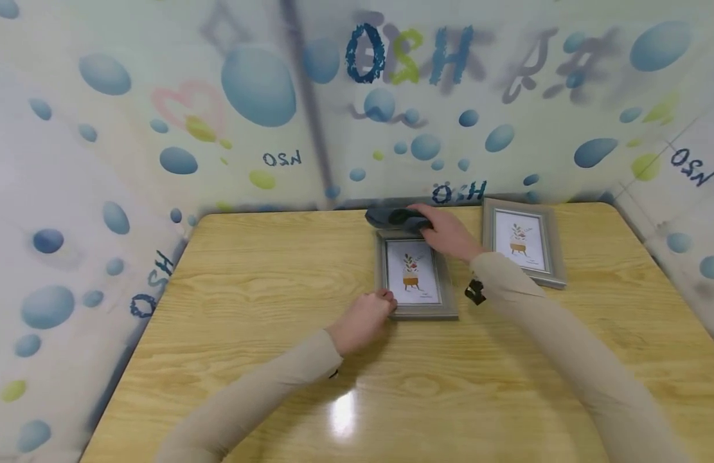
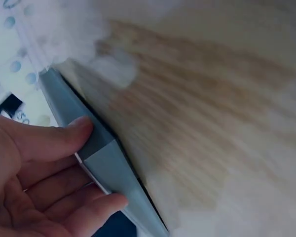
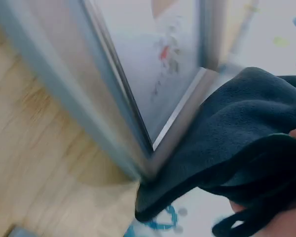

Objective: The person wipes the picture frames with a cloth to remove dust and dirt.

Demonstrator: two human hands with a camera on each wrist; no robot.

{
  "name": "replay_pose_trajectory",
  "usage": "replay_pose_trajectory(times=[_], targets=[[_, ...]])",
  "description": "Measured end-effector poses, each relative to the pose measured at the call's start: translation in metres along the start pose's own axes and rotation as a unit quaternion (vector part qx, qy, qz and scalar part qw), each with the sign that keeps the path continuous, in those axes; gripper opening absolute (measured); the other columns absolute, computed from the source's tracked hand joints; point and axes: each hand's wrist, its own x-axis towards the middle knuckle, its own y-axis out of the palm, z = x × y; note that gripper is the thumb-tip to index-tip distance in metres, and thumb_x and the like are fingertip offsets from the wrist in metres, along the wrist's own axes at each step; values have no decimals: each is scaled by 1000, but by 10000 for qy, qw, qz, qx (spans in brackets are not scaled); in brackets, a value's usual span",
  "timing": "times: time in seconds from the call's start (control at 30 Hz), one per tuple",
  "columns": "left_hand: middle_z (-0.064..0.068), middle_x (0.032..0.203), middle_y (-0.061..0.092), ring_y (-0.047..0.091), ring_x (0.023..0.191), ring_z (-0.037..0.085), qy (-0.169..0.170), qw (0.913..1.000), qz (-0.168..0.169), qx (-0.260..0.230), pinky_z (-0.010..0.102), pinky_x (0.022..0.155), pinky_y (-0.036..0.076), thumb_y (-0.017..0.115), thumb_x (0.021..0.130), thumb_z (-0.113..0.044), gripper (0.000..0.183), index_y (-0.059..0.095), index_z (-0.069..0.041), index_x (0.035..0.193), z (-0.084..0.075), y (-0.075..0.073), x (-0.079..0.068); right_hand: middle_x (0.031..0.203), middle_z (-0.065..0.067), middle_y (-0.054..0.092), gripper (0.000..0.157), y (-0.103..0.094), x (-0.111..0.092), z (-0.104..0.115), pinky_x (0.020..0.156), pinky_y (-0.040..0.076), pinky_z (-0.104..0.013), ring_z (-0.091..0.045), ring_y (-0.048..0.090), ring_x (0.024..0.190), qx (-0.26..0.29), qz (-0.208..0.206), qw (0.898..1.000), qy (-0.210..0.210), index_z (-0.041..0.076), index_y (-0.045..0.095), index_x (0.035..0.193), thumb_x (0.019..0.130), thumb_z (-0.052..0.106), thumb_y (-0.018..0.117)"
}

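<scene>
A grey picture frame [image 1: 424, 312] with a plant print stands near the table's far edge, right of its middle. At its lower left corner my left hand [image 1: 365, 319] grips the border; the left wrist view shows the thumb [image 2: 79, 131] on one side and fingers on the other. My right hand [image 1: 449, 233] holds a folded dark blue cloth [image 1: 388, 218] along the frame's top edge. In the right wrist view the cloth [image 3: 241, 113] lies against a corner of the border, and most of the right hand is hidden or outside that view.
A second, similar picture frame [image 1: 556, 251] lies to the right, beyond my right wrist. The wooden table [image 1: 264, 276] meets a wall [image 1: 345, 141] patterned with blue drops at its far edge. Light reflects off the tabletop in front.
</scene>
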Motion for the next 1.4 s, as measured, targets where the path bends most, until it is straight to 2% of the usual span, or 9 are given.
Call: replay_pose_trajectory(times=[0.1, 0.13, 0.33, 0.43, 0.6, 0.77, 0.9, 1.07, 1.4], targets=[[5, 90, 67, 63, 83, 17, -161, 9997, 60, -162, 25, 68, 54, 66, 75, 9, 24, 71, -5, 94, 7, -2, -3, 131, -23, 52, 45, -19, -16, -1, 68, 44, -45, -35, 56, 78, 441, -195, 9988, 77, 7, 45, 141, 96, 1, 40], [6, 90, 67, 63, 83, 18, -220, 9995, 57, -232, 26, 68, 54, 67, 75, 10, 24, 71, -4, 93, 10, -2, -4, 131, -24, 52, 45, -25, -21, -2, 68, 43, -45, -36, 56, 78, 472, -238, 9986, 98, 7, 44, 141, 97, 1, 40], [13, 91, 67, 65, 82, 27, -613, 9938, -103, -926, 34, 72, 56, 73, 74, 9, 22, 71, 1, 94, 35, 0, -15, 135, -28, 47, 42, -57, -49, -10, 76, 38, -48, -38, 53, 98, 371, -389, 9979, 361, 2, 40, 144, 102, 8, 37], [16, 94, 68, 67, 82, 30, -800, 9885, -272, -1253, 37, 73, 56, 73, 73, 12, 24, 71, 4, 95, 51, 1, -21, 132, -28, 49, 40, -68, -61, -15, 74, 37, -49, -39, 52, 94, 375, -611, 9967, 378, 2, 41, 142, 103, 11, 37], [15, 89, 67, 65, 75, 27, -835, 9850, -407, -1456, 36, 67, 55, 67, 69, 17, 23, 70, 4, 88, 79, 1, -36, 132, -27, 49, 37, -81, -77, -20, 78, 36, -52, -42, 50, 102, 486, -1140, 9916, 376, 2, 45, 138, 103, 11, 40], [11, 82, 62, 58, 69, 25, -859, 9859, -288, -1405, 41, 65, 51, 68, 65, 16, 24, 70, 3, 85, 105, -5, -51, 137, -26, 45, 40, -88, -92, -23, 88, 35, -58, -45, 46, 115, 710, -1343, 9853, 781, 7, 43, 141, 104, 19, 40], [18, 95, 68, 64, 84, 33, -1147, 9810, -89, -1566, 48, 80, 51, 69, 68, 15, 27, 73, 7, 93, 123, -11, -62, 139, -27, 43, 42, -92, -101, -28, 91, 34, -59, -47, 44, 119, 695, -1477, 9821, 943, 6, 42, 143, 104, 21, 39], [27, 113, 63, 58, 110, 42, -1635, 9661, 205, -1986, 50, 94, 45, 69, 70, 15, 30, 70, 11, 100, 143, -18, -75, 133, -31, 45, 40, -100, -108, -34, 83, 34, -58, -46, 46, 106, 452, -1841, 9766, 1015, 2, 42, 140, 103, 17, 39], [26, 115, 62, 54, 115, 44, -2043, 9591, 369, -1926, 53, 98, 40, 69, 72, 13, 32, 69, 10, 104, 180, -20, -99, 133, -33, 44, 41, -123, -125, -49, 80, 32, -55, -48, 46, 105, 17, -2021, 9730, 1114, 1, 42, 141, 103, 16, 37]])
